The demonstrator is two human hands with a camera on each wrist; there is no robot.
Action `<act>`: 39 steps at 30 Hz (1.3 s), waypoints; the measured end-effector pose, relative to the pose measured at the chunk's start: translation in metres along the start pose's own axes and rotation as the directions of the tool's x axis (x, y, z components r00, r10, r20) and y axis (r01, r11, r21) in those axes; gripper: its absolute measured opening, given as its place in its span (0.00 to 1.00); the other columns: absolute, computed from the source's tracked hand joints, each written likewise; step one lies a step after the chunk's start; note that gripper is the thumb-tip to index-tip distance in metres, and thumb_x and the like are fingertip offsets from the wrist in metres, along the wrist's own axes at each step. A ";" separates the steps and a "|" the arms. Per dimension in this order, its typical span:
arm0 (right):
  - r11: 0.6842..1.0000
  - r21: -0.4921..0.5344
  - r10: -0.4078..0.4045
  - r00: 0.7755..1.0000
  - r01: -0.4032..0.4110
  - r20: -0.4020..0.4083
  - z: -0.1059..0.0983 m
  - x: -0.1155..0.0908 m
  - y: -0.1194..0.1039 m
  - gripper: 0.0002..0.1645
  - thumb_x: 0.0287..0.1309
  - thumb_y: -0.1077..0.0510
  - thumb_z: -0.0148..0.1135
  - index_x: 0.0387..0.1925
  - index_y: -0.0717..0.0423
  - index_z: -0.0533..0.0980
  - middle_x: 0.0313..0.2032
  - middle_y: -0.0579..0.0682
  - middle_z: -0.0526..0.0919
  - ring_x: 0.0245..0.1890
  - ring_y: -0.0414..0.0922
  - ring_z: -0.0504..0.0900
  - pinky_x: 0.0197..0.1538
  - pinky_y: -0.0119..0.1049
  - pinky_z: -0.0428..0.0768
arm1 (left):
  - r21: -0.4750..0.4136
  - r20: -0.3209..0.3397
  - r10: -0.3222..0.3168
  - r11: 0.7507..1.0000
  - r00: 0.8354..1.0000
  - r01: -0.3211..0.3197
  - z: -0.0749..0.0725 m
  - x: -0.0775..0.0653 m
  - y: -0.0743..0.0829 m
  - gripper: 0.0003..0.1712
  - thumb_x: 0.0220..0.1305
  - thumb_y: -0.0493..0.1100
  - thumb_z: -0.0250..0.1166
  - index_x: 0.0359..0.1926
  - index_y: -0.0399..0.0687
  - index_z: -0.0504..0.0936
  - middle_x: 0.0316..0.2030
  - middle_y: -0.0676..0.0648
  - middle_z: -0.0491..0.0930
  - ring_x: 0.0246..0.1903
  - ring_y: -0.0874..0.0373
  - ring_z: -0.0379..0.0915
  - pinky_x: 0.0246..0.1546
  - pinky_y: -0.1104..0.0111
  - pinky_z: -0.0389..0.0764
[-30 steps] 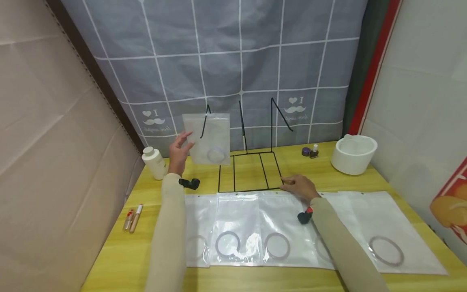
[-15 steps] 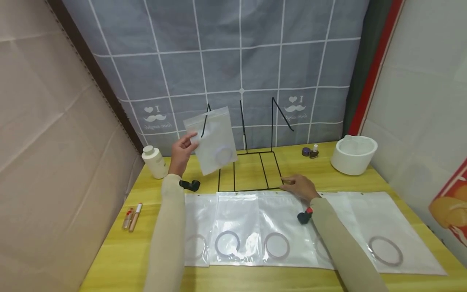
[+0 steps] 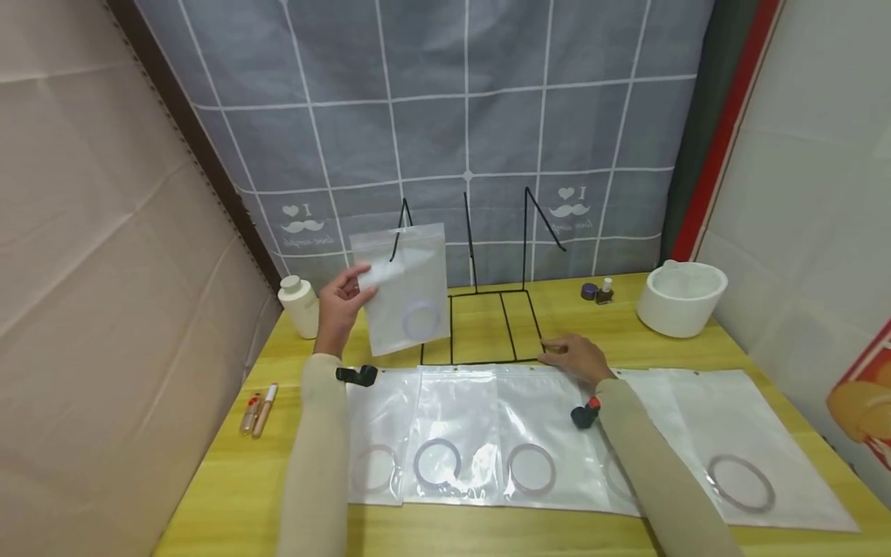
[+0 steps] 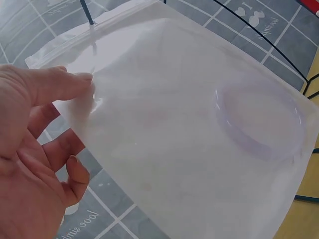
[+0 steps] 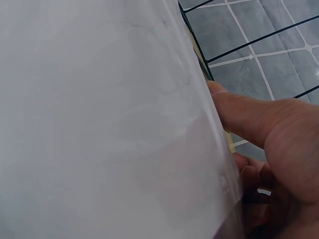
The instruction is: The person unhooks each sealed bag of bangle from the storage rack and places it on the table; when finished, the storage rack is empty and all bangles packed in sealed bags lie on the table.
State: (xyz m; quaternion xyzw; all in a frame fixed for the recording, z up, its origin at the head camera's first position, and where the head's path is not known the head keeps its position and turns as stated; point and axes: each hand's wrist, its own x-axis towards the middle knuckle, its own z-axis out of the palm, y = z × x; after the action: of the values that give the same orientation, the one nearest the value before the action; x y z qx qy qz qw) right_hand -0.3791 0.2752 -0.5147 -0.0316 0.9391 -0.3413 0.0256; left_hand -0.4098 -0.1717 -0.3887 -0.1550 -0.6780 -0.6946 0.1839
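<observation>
My left hand (image 3: 339,308) pinches the left edge of a translucent zip bag (image 3: 407,290) between thumb and fingers. Inside the bag lies a pale lilac ring (image 4: 259,119), low down. A prong of the black wire rack (image 3: 511,334) crosses the bag's top, and in the left wrist view it meets the bag just at the zip strip. Over on the rack's front right corner, my right hand (image 3: 578,357) grips the base wire. Its fingertips are partly hidden behind a bag edge in the right wrist view.
Several larger clear bags (image 3: 455,402) with rings inside lie in a row along the front. A white bottle (image 3: 301,309) and two slim cosmetic tubes (image 3: 259,410) are at left. Back right hold a purple jar (image 3: 588,292), a small dark bottle (image 3: 604,292) and a white tub (image 3: 678,305).
The bag in my left hand first swung to a tilt, its lower end going right, then dropped lower and straightened partly. My left hand shifted slightly down; the right hand stays on the rack.
</observation>
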 end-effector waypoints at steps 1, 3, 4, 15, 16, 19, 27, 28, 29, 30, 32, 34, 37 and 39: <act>1.000 0.000 0.000 1.000 0.000 0.002 0.001 0.001 0.000 0.34 0.56 0.38 0.72 0.62 0.46 0.80 0.50 0.55 0.85 0.43 0.48 0.79 0.45 0.47 0.76 | 0.016 -0.001 0.008 1.000 1.000 -0.008 -0.002 -0.002 0.000 0.25 0.59 0.30 0.72 0.58 0.35 0.81 0.47 0.50 0.85 0.44 0.61 0.82 0.44 0.74 0.82; 1.000 0.002 0.001 1.000 -0.001 0.002 0.002 0.002 -0.001 0.34 0.56 0.38 0.72 0.62 0.46 0.80 0.50 0.55 0.85 0.43 0.48 0.79 0.45 0.47 0.76 | 0.053 -0.001 0.020 0.998 1.000 -0.020 -0.006 -0.008 0.002 0.25 0.59 0.31 0.72 0.59 0.36 0.81 0.49 0.49 0.84 0.44 0.62 0.82 0.44 0.74 0.82; 1.000 0.003 0.004 1.000 -0.004 0.002 0.002 0.003 -0.002 0.34 0.56 0.38 0.72 0.62 0.46 0.80 0.50 0.55 0.85 0.43 0.48 0.79 0.45 0.47 0.76 | 0.071 0.003 0.028 0.997 1.000 -0.028 -0.008 -0.010 0.002 0.25 0.60 0.32 0.72 0.59 0.36 0.80 0.50 0.49 0.84 0.43 0.62 0.82 0.43 0.75 0.82; 1.000 0.004 0.021 1.000 -0.021 0.015 0.002 0.007 -0.004 0.36 0.57 0.37 0.71 0.64 0.45 0.78 0.52 0.57 0.83 0.47 0.52 0.80 0.48 0.50 0.77 | 0.158 0.057 0.081 0.983 0.995 -0.089 -0.030 -0.043 0.041 0.22 0.62 0.32 0.71 0.57 0.36 0.82 0.50 0.53 0.84 0.31 0.64 0.80 0.37 0.76 0.80; 1.000 0.005 0.018 1.000 -0.018 0.017 0.002 0.007 -0.004 0.36 0.57 0.37 0.71 0.64 0.46 0.78 0.53 0.57 0.83 0.47 0.52 0.80 0.48 0.50 0.77 | 0.166 0.060 0.079 0.982 0.995 -0.088 -0.032 -0.047 0.046 0.21 0.62 0.33 0.71 0.57 0.37 0.82 0.49 0.54 0.85 0.33 0.64 0.81 0.38 0.76 0.81; 1.000 0.010 0.011 1.000 -0.011 0.015 0.002 0.008 -0.004 0.36 0.56 0.37 0.71 0.64 0.46 0.78 0.53 0.58 0.83 0.47 0.52 0.80 0.48 0.51 0.77 | 0.167 0.058 0.082 0.982 0.995 -0.090 -0.038 -0.059 0.062 0.21 0.62 0.33 0.71 0.57 0.37 0.82 0.46 0.55 0.85 0.38 0.63 0.83 0.40 0.75 0.81; 1.000 0.008 0.009 0.999 -0.009 0.036 0.000 0.007 -0.004 0.37 0.57 0.36 0.70 0.65 0.46 0.77 0.56 0.58 0.82 0.50 0.53 0.80 0.51 0.52 0.77 | 0.028 0.093 -0.044 0.999 0.995 0.042 -0.074 -0.099 0.100 0.21 0.63 0.26 0.66 0.57 0.34 0.80 0.43 0.51 0.87 0.36 0.62 0.83 0.36 0.72 0.83; 1.000 0.006 0.008 0.999 -0.009 0.037 0.000 0.007 -0.004 0.37 0.57 0.36 0.70 0.65 0.46 0.77 0.56 0.59 0.82 0.50 0.53 0.80 0.51 0.53 0.77 | 0.030 0.102 -0.088 0.996 0.991 0.085 -0.081 -0.105 0.103 0.20 0.64 0.26 0.66 0.57 0.35 0.79 0.42 0.51 0.87 0.36 0.62 0.83 0.34 0.72 0.83; 1.000 0.000 0.006 0.999 -0.006 0.035 0.000 0.007 -0.004 0.37 0.57 0.36 0.70 0.65 0.46 0.77 0.56 0.59 0.82 0.51 0.54 0.80 0.52 0.54 0.77 | 0.052 0.107 -0.129 0.991 0.986 0.124 -0.089 -0.110 0.105 0.20 0.64 0.28 0.66 0.57 0.37 0.80 0.42 0.52 0.87 0.35 0.62 0.83 0.33 0.72 0.83; 1.000 -0.004 0.004 0.999 -0.004 0.034 -0.001 0.006 -0.004 0.37 0.58 0.36 0.70 0.65 0.46 0.77 0.56 0.59 0.82 0.51 0.55 0.80 0.52 0.54 0.77 | 0.069 0.114 -0.175 0.983 0.978 0.168 -0.096 -0.115 0.105 0.20 0.65 0.29 0.66 0.57 0.39 0.80 0.41 0.52 0.87 0.34 0.62 0.83 0.32 0.72 0.82; 1.000 -0.012 -0.003 1.000 0.003 0.030 -0.003 0.006 -0.004 0.37 0.58 0.36 0.70 0.65 0.47 0.77 0.57 0.60 0.81 0.52 0.56 0.80 0.52 0.55 0.77 | 0.119 0.119 -0.269 0.959 0.956 0.255 -0.109 -0.122 0.102 0.19 0.65 0.31 0.67 0.56 0.43 0.81 0.39 0.54 0.87 0.33 0.63 0.83 0.30 0.71 0.82; 1.000 -0.020 -0.003 1.000 0.004 0.024 -0.004 0.007 -0.003 0.37 0.58 0.36 0.69 0.65 0.47 0.77 0.57 0.60 0.81 0.53 0.56 0.79 0.53 0.56 0.76 | 0.194 0.112 -0.344 0.928 0.932 0.319 -0.121 -0.126 0.092 0.19 0.65 0.32 0.68 0.56 0.42 0.80 0.36 0.56 0.86 0.32 0.63 0.82 0.30 0.71 0.82; 1.000 -0.017 -0.014 1.000 0.015 0.028 -0.004 0.008 -0.002 0.38 0.59 0.35 0.68 0.66 0.47 0.76 0.57 0.61 0.81 0.53 0.56 0.79 0.53 0.56 0.76 | 0.360 0.081 -0.405 0.864 0.911 0.352 -0.134 -0.128 0.071 0.21 0.64 0.31 0.67 0.58 0.35 0.78 0.34 0.55 0.84 0.31 0.65 0.79 0.31 0.72 0.80; 1.000 -0.010 -0.016 0.999 0.017 0.035 -0.002 0.009 -0.001 0.38 0.59 0.34 0.68 0.66 0.47 0.76 0.58 0.61 0.80 0.53 0.56 0.79 0.54 0.56 0.76 | 0.498 0.044 -0.411 0.799 0.911 0.336 -0.142 -0.128 0.057 0.22 0.63 0.30 0.67 0.58 0.31 0.77 0.35 0.51 0.82 0.31 0.66 0.76 0.31 0.73 0.79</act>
State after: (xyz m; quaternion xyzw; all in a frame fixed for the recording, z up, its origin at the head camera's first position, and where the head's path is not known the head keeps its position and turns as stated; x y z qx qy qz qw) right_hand -0.3883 0.2745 -0.5130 -0.0455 0.9400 -0.3359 0.0390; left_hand -0.2648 -0.3085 -0.4022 -0.0193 -0.8576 -0.5134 0.0241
